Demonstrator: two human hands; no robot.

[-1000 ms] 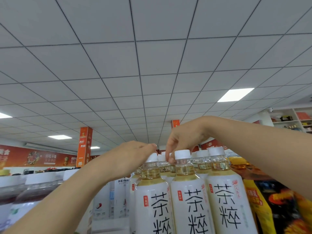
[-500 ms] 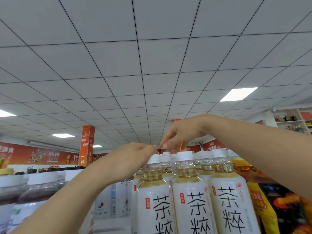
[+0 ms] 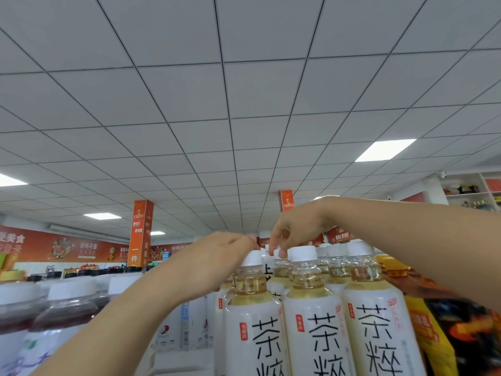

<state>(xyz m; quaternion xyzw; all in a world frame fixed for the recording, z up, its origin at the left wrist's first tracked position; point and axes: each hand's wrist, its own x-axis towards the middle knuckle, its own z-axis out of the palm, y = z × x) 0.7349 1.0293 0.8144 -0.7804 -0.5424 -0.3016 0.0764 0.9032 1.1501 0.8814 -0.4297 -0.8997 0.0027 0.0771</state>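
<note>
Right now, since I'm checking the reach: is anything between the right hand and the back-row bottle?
Nothing visible. The right hand reaches over the front bottles from above, and its fingertips pinch the back-row bottle's cap.

Reference item: the middle bottle (image 3: 311, 321) in the front row, white-capped, holding pale tea. The left bottle (image 3: 252, 316) touches its left side; the left hand (image 3: 214, 264) curls round that bottle's neck and cap. Directly behind the reference item's left shoulder stands the rear bottle (image 3: 280, 270); the right hand (image 3: 296, 229) pinches its cap from above. The right bottle (image 3: 376, 321) touches the reference item's right side.
</note>
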